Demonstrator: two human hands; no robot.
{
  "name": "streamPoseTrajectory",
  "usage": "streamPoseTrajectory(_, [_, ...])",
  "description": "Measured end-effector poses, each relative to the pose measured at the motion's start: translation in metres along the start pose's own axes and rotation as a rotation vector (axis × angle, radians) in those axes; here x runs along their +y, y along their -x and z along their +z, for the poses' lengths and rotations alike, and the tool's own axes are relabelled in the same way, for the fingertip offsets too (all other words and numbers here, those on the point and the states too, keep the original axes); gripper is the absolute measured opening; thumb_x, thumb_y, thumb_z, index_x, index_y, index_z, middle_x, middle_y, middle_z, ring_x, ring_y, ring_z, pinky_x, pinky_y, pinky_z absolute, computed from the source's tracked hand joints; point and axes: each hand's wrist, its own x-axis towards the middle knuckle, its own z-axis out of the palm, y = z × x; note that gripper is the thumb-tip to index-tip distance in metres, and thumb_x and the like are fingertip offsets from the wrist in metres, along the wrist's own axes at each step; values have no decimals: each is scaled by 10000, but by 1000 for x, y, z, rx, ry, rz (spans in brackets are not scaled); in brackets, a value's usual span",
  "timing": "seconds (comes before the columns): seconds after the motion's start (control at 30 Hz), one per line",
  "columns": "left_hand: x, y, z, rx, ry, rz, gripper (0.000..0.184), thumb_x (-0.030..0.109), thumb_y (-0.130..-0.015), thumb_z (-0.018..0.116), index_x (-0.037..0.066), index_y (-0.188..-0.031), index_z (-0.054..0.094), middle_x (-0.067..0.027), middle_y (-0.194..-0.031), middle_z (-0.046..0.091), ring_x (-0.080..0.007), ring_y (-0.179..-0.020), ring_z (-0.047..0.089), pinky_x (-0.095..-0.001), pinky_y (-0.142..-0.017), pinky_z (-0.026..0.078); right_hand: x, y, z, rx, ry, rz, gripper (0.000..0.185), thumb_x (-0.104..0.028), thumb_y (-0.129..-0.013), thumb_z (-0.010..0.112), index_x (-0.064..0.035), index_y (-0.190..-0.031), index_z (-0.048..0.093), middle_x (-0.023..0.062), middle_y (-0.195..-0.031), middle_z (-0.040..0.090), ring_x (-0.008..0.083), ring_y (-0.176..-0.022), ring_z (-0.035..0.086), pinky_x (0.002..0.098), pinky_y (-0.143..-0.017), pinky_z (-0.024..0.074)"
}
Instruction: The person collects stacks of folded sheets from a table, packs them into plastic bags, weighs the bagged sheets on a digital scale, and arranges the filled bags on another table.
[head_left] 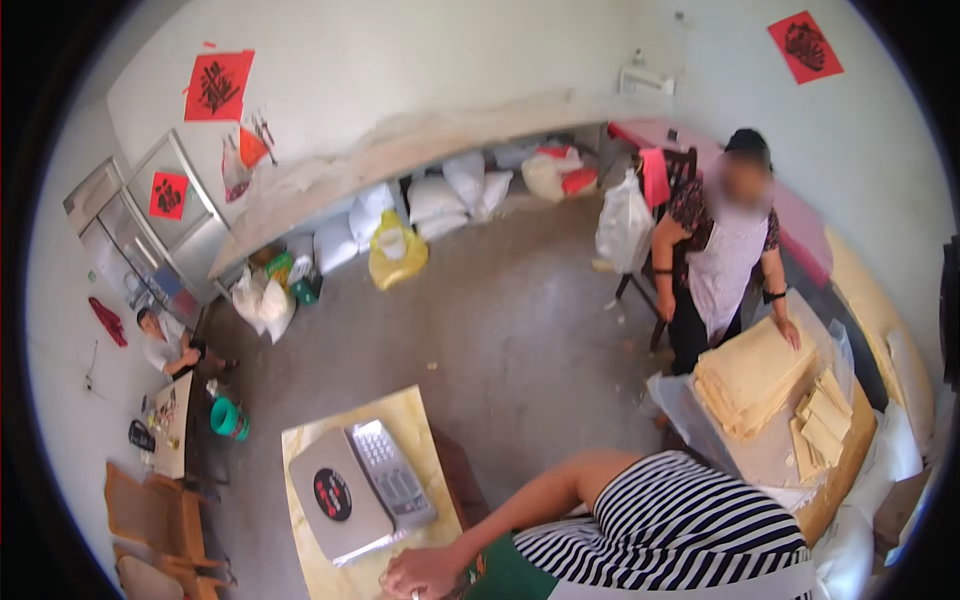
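Note:
My right hand (422,573) is at the bottom of the head view, at the near edge of a small table with a yellow marbled top (305,450). Its fingers are curled, with a ring on one. Whatever they hold, if anything, is hidden. Just beyond the hand stands a digital scale (345,490) with a flat metal platform and a keypad; its platform bears only a dark label. My striped sleeve (680,510) and a green apron (510,568) fill the lower right. My left hand is out of view.
At right a co-worker (730,240) rests a hand on stacked tan sheets (750,375); folded pieces (825,420) lie beside them. White sacks (437,205) and a yellow bag (395,255) line the far wall. Another person (170,345) sits at left near a green bucket (228,418) and chairs (150,510).

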Motion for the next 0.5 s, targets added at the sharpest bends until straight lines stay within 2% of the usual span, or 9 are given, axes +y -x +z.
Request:
streamPoseTrajectory(0.07, [4,-3,0,4,-6,12,495,485,-916,416,189,-1311,450,-48,-1418,410,-282,-1374,248,-540,-1089,197,3,3,10,-23,-28,17,144,-133,-722,619,-28,-739,522,121,-999,589,322,-954,550,435,-788,450])
streamPoseTrajectory(0.13, [12,-8,-2,11,-11,20,496,485,-916,416,188,-1311,450,-48,-1419,409,-282,-1375,247,-540,-1090,196,0,2,3,98,35,-105,155,-118,-712,594,-35,-709,464,106,-834,531,312,-835,541,439,-722,429])
streamPoseTrajectory(0.17, [13,-4,-2,20,-13,17,497,485,-915,417,188,-1312,449,-48,-1420,409,-282,-1376,246,-540,-1090,196,-1,-3,2,85,49,-129,155,-118,-712,594,-35,-709,464,106,-834,531,312,-835,541,439,-722,429])
streamPoseTrajectory(0.23, [9,-1,-1,28,-10,10,498,485,-915,417,187,-1312,449,-48,-1421,408,-281,-1376,245,-540,-1090,196,2,-1,7,61,13,-60,154,-119,-705,595,-32,-717,469,103,-828,524,309,-840,544,434,-731,430])
streamPoseTrajectory(0.27, [9,-1,0,29,-11,-2,498,485,-915,417,187,-1313,449,-47,-1422,407,-281,-1377,244,-540,-1090,195,3,-1,5,23,-25,-9,120,-129,-681,621,-52,-697,530,92,-846,576,316,-880,545,431,-752,442])
streamPoseTrajectory(0.43, [4,-3,6,23,-5,-47,501,485,-914,418,185,-1315,447,-47,-1425,404,-281,-1379,240,-540,-1091,194,2,3,2,61,-32,-26,148,-144,-695,628,-50,-708,515,95,-843,562,326,-887,539,425,-764,440])
streamPoseTrajectory(0.5, [4,-6,8,12,-6,-60,502,485,-914,418,185,-1315,447,-47,-1426,403,-281,-1380,239,-540,-1091,194,-5,-1,-5,41,43,-79,281,-294,-808,606,-34,-727,536,138,-773,549,306,-738,565,439,-655,444])
